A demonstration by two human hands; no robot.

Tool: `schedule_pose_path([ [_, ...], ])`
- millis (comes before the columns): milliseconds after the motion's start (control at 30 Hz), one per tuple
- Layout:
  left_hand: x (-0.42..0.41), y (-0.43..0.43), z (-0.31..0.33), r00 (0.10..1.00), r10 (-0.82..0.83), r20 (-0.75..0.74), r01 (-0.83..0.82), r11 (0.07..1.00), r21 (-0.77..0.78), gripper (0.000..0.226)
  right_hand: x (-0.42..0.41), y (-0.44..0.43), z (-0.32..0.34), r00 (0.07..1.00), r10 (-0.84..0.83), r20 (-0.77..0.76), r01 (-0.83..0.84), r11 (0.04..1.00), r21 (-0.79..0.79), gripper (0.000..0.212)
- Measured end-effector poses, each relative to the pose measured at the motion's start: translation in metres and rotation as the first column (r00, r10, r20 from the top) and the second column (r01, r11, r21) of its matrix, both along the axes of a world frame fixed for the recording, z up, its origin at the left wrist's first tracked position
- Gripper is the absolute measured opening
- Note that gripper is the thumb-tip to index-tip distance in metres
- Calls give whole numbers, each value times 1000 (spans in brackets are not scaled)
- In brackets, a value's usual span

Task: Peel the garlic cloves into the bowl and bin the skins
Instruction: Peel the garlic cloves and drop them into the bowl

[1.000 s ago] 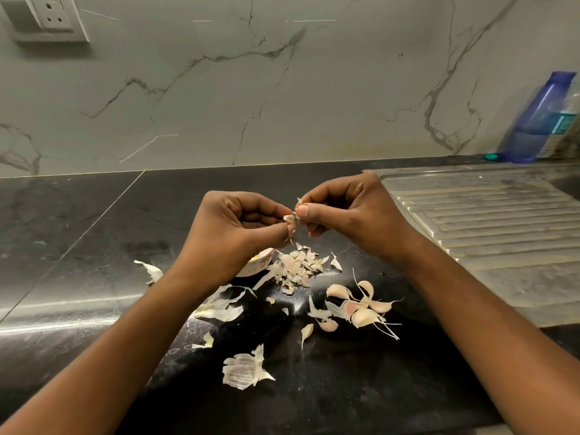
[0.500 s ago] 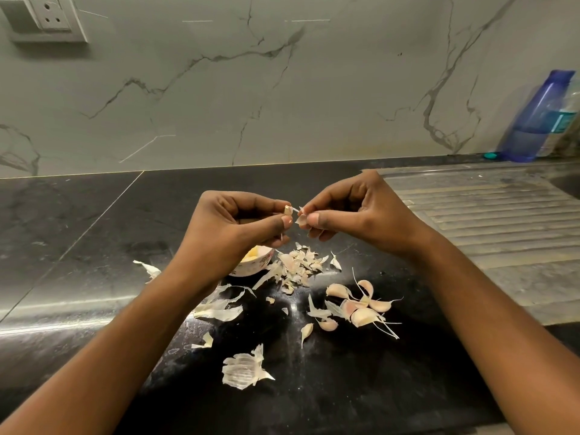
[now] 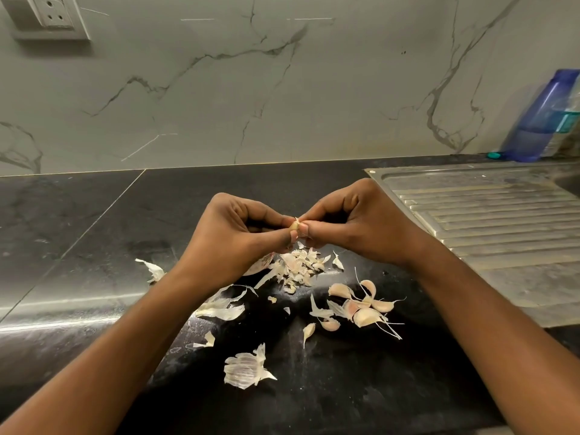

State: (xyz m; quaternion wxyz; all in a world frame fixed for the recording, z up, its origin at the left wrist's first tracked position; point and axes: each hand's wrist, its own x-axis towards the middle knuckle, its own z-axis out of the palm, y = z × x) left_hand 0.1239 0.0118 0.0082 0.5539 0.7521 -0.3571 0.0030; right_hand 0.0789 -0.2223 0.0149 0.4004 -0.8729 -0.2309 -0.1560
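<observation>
Both hands meet above the counter, fingertips together on one garlic clove.

Left hand: fingers curled, thumb and forefinger pinching the clove from the left. Right hand: fingers curled too, thumb and forefinger pinching the same clove from the right, at its top end. Only a small pale part of the clove shows between the fingertips; how much skin is on it cannot be told.

Bowl: just below the left hand and mostly hidden by it; only a pinkish-white piece of its side shows. Its contents cannot be seen.

Pile of skins: small flakes on the counter under the fingertips, touching the bowl's right side. More skins lie scattered toward the near edge: long strips beside the left forearm, one large papery piece nearest the camera, one scrap off to the left.

Unpeeled cloves: a loose cluster on the counter beside the right forearm, pinkish, with thin stems sticking out.

Counter: black stone, glossy. Steel drainboard to the right. Blue bottle at the far right against the marble wall. Wall socket at top left.
</observation>
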Motion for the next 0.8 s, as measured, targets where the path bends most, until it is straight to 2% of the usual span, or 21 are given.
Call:
schedule_pose_path([
  [300,0,-1,-1,1000,-5,-23,4,1000,-6,18,3,1,-3,996,-40,75,42,999,-26,6],
  [667,1,1,2,1000,-12,-20,12,1000,-1,25,0,-5,1,999,11,-45,-5,991,134,14],
  [800,1,1,1,1000,-1,14,1,1000,11,24,1,-3,1,998,29,-61,-21,993,116,17],
])
